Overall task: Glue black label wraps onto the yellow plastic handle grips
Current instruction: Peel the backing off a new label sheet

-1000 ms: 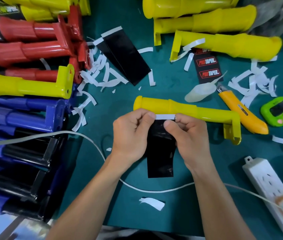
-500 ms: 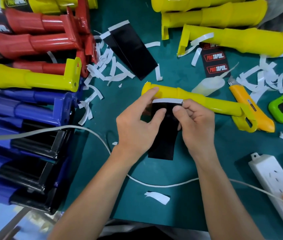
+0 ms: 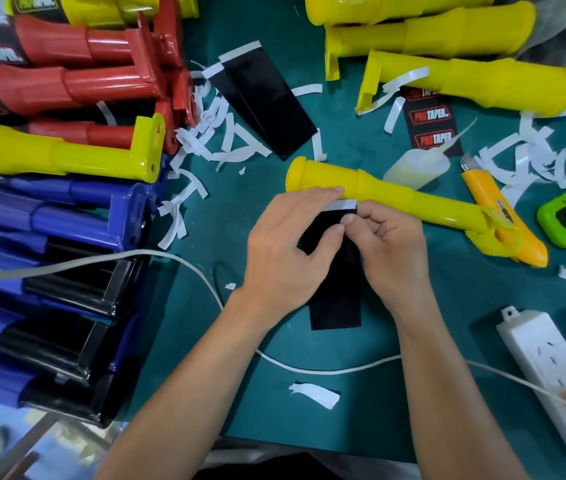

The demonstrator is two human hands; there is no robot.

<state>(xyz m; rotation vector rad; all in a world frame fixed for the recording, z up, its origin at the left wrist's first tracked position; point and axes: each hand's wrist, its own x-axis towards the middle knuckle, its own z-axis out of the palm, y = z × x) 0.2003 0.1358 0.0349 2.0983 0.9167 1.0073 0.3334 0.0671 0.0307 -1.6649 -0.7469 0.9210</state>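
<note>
At the centre of the frame I see both hands on one black label wrap (image 3: pixel 337 299), which hangs down from a yellow handle grip (image 3: pixel 392 197) lying across the green worktop (image 3: pixel 309 348). The left hand (image 3: pixel 286 244) pinches the wrap's upper part, with its forefinger stretched along the white backing strip (image 3: pixel 338 205) against the grip. The right hand (image 3: pixel 390 252), fingers curled, pinches the same top edge, thumb tip touching the left thumb. Right of centre, a glue bottle (image 3: pixel 416 166) lies just above the grip and a yellow utility knife (image 3: pixel 482 195) crosses its bracket end.
</note>
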